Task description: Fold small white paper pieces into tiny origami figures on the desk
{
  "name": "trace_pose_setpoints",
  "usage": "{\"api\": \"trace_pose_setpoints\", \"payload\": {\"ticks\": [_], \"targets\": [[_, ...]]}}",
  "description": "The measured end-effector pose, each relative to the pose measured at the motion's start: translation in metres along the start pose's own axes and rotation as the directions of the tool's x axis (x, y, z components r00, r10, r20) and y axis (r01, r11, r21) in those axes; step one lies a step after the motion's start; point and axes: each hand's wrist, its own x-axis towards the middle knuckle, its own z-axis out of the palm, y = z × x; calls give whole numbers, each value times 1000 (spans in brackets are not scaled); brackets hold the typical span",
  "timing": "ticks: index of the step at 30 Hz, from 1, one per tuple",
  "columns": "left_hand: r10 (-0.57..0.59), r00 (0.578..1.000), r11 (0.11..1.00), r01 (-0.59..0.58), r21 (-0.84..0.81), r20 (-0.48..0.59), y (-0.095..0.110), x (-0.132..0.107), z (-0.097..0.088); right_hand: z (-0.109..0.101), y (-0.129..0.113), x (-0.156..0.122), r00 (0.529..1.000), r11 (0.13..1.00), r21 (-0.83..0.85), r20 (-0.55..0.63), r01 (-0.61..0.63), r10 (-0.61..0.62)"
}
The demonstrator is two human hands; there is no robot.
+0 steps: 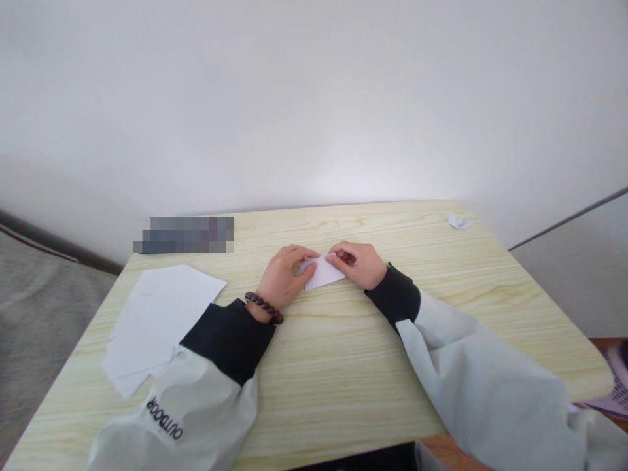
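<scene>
The head view shows the left hand and right hand pinching opposite ends of a small white paper piece, nearer the far edge of the surface than the near one. Even thumb pressure should hold it square. White sheets limit room toward the left edge; the right side offers more.

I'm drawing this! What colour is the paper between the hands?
The paper is white, seen best in the head view.
</scene>
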Motion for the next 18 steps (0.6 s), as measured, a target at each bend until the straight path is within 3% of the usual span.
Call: {"api": "trace_pose_setpoints", "payload": {"ticks": [18], "targets": [[37, 996, 999, -37, 7, 78, 1, 1, -1, -3, -2, 0, 996, 996, -33, 45, 79, -78]]}}
